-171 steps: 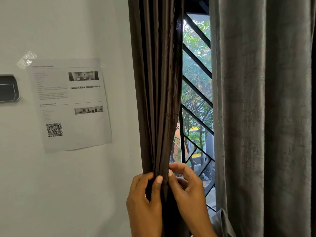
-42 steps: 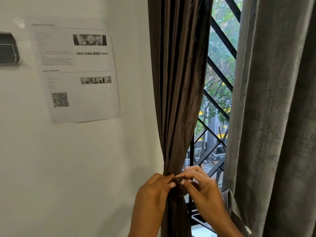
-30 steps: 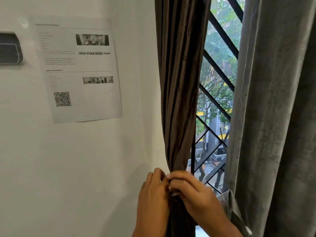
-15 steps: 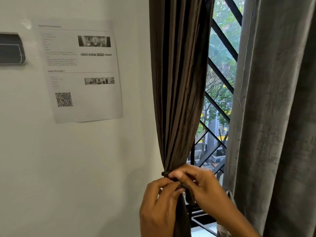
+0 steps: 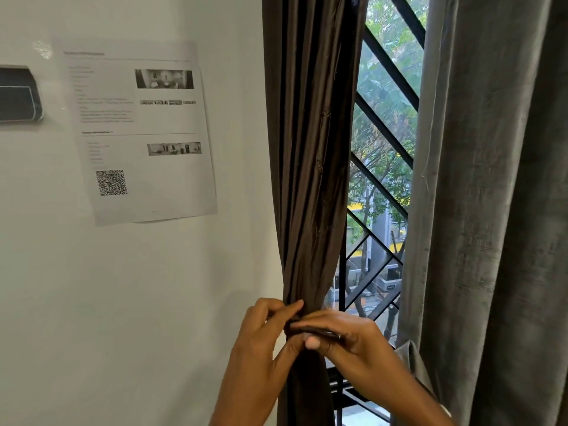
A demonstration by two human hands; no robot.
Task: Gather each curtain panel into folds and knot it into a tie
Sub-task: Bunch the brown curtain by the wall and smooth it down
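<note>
A dark brown curtain panel hangs beside the window, gathered into narrow folds that pinch to a waist low in the head view. My left hand grips that waist from the left, thumb and fingers closed on the fabric. My right hand comes from the right and pinches a thin dark band that runs across the bunched curtain. Below my hands the brown fabric falls straight down. A grey curtain panel hangs loose on the right, untouched.
A printed sheet with a QR code is stuck on the white wall at left, beside a dark wall device. Black diagonal window bars stand between the two curtains, with trees and a street outside.
Both hands have stayed at the brown curtain's waist, working the thin band. My right hand has drawn the band out to the right, and my left hand has shifted higher on the bunch.
</note>
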